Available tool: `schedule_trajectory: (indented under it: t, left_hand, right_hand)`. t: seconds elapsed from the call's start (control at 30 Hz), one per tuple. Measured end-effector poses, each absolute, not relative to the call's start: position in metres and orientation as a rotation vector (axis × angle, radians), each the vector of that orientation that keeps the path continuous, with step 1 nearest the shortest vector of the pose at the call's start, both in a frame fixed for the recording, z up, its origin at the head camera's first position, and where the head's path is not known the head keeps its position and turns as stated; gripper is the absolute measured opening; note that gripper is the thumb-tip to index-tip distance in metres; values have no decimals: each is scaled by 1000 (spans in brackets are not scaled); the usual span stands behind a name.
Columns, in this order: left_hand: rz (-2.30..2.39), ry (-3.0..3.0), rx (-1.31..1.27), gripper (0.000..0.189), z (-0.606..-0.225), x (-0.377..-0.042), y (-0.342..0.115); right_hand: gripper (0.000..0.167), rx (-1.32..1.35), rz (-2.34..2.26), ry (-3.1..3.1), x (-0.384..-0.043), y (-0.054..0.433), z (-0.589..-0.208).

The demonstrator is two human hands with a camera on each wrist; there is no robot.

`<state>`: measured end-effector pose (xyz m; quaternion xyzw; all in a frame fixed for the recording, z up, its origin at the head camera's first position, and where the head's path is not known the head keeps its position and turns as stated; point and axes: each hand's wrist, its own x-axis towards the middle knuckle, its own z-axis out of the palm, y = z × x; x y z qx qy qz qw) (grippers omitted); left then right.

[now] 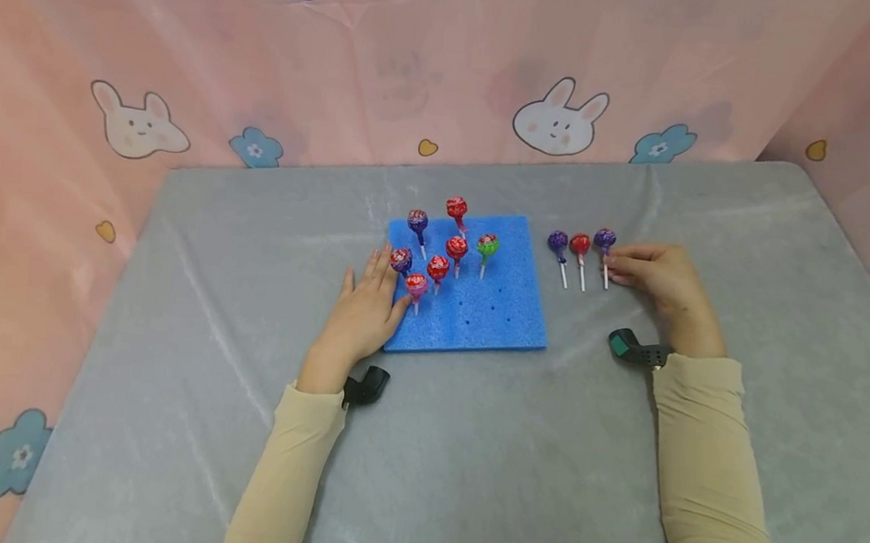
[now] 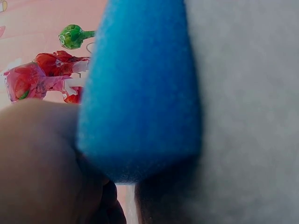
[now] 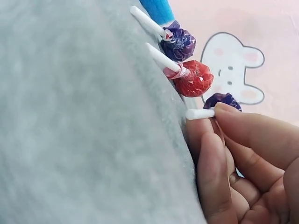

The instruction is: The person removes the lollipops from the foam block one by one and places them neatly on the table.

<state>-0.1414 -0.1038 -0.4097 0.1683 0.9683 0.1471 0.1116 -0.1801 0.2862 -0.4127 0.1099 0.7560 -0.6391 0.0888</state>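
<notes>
A blue foam board [image 1: 442,332] with small holes lies on the table, several wrapped lollipops standing in it, among them a green one [image 1: 488,245] and a pink one [image 1: 416,284]. My left hand [image 1: 361,313] rests against the board's left edge, fingers straight, thumb near the front-left lollipop. Right of the board, my right hand [image 1: 664,284] pinches the white stick of a purple lollipop [image 3: 222,100] between thumb and fingers. Beside it lie a red lollipop [image 3: 194,79] and another purple lollipop [image 3: 179,43].
A grey cloth covers the table [image 1: 483,457]. Behind it hangs a pink curtain [image 1: 478,50] printed with rabbits and flowers. Dark wrist-worn devices sit at the left wrist [image 1: 368,386] and the right wrist [image 1: 635,348].
</notes>
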Motion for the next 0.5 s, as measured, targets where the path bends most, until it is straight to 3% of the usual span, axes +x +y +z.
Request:
schedule_trajectory:
  t: [0.3,0.5]
  left_hand:
    - [441,2855,486,61,-411,-141,-106]
    - [435,2854,493,62,-412,-141,-105]
  right_hand:
    - [28,350,-1860,2272,-183,283,-414]
    - [18,373,-1788,2331,-181,282,-410]
